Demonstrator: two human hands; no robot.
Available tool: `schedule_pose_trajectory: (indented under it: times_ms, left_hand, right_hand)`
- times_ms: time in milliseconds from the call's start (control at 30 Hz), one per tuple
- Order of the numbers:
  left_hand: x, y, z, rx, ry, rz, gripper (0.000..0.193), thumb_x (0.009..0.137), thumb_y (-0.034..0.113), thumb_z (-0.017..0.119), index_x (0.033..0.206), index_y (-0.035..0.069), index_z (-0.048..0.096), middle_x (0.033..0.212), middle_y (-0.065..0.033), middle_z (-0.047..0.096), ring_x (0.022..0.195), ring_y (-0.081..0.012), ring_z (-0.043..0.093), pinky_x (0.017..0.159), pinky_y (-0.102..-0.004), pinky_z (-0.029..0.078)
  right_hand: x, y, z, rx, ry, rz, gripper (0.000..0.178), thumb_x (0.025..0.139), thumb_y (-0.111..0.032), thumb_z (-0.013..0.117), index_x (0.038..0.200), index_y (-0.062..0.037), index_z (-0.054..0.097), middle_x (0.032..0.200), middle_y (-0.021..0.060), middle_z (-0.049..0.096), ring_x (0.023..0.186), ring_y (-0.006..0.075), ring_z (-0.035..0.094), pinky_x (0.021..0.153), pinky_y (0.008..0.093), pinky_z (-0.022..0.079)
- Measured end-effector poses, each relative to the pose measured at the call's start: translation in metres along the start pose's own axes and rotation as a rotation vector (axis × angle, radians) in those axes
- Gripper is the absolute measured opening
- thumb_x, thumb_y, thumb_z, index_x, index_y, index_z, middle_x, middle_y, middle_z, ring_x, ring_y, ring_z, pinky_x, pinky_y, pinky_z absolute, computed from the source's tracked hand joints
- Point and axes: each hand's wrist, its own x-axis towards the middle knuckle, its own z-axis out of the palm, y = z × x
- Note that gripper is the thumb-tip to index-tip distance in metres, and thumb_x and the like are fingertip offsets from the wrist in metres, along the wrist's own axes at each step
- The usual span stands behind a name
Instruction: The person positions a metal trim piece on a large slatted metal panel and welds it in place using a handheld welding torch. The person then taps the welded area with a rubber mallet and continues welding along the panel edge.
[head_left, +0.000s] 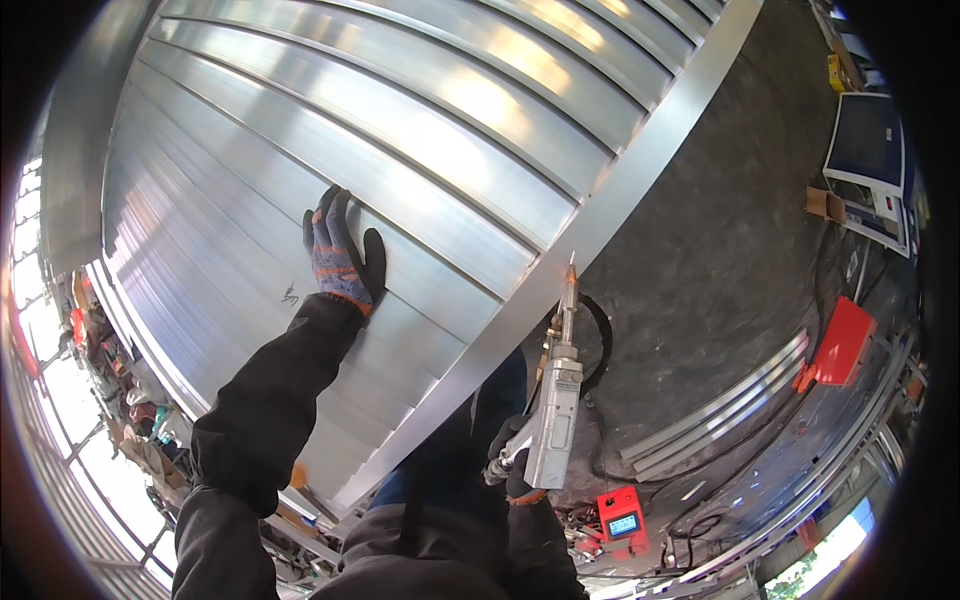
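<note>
A large panel of ribbed silver metal point(430, 235) fills the upper left, with a flat metal edge bar point(640, 170) along its right side. On the ribbed face lies my left hand point(340, 255), in a grey and black glove with orange bands, fingers spread. My right hand point(515, 462), dark-gloved, grips a handheld laser welding gun point(555, 415). Its slim nozzle points up and away, with the tip beside or at the edge bar; contact cannot be told. Part of the right hand is hidden behind the gun body.
A black hose point(605, 345) loops behind the gun. Several metal strips point(720, 405) lie on the dark floor to the right. A red box point(845, 340) and a red unit with a small screen point(623, 520) stand nearby. At the far right is a white-and-dark cabinet point(868, 140); clutter point(140, 410) lines the left.
</note>
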Motion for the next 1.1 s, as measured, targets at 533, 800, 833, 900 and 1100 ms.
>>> schedule_pose_trajectory:
  times_ms: [533, 800, 833, 900, 1100]
  left_hand:
    - [-0.001, -0.002, 0.001, 0.002, -0.008, 0.013, 0.064, 0.087, 0.009, 0.062, 0.146, 0.0, 0.039, 0.147, -0.023, 0.047, 0.135, -0.0425, 0.045, 0.119, -0.0609, 0.026]
    - [0.0, -0.004, 0.002, 0.008, -0.015, 0.003, 0.064, 0.088, 0.01, 0.062, 0.147, 0.0, 0.039, 0.147, -0.0231, 0.047, 0.135, -0.0426, 0.045, 0.119, -0.061, 0.026]
    - [-0.001, -0.004, 0.002, 0.004, -0.015, 0.006, 0.064, 0.088, 0.01, 0.062, 0.147, 0.0, 0.039, 0.147, -0.023, 0.047, 0.135, -0.0426, 0.045, 0.119, -0.0611, 0.026]
    - [-0.001, -0.004, 0.003, -0.001, -0.011, 0.006, 0.065, 0.088, 0.01, 0.063, 0.147, 0.0, 0.039, 0.147, -0.0228, 0.047, 0.135, -0.0426, 0.045, 0.119, -0.0612, 0.026]
    - [-0.003, -0.002, 0.004, -0.005, -0.016, -0.006, 0.065, 0.087, 0.011, 0.063, 0.147, 0.001, 0.039, 0.147, -0.0217, 0.047, 0.135, -0.0416, 0.045, 0.119, -0.0611, 0.025]
  right_hand:
    - [-0.032, -0.075, 0.026, -0.076, 0.008, 0.278, 0.06, 0.097, -0.06, 0.065, 0.122, -0.0066, 0.055, 0.091, 0.0108, 0.064, 0.058, 0.0185, 0.063, 0.048, 0.0285, 0.048]
    - [-0.036, -0.071, 0.021, 0.138, -0.021, 0.35, 0.058, 0.097, -0.057, 0.067, 0.122, -0.0061, 0.055, 0.093, 0.0106, 0.064, 0.058, 0.0195, 0.063, 0.049, 0.0294, 0.049]
    - [-0.037, -0.067, 0.019, 0.236, -0.036, 0.361, 0.057, 0.097, -0.056, 0.068, 0.122, -0.006, 0.055, 0.093, 0.0107, 0.064, 0.058, 0.0197, 0.063, 0.049, 0.0296, 0.049]
    - [-0.04, -0.064, 0.015, 0.289, -0.023, 0.383, 0.056, 0.097, -0.054, 0.068, 0.122, -0.0058, 0.055, 0.093, 0.0108, 0.064, 0.058, 0.0199, 0.063, 0.048, 0.0298, 0.049]
    - [-0.035, -0.072, 0.019, 0.127, 0.081, 0.444, 0.057, 0.096, -0.055, 0.064, 0.122, -0.0054, 0.056, 0.093, 0.0137, 0.063, 0.064, 0.0263, 0.062, 0.054, 0.0373, 0.049]
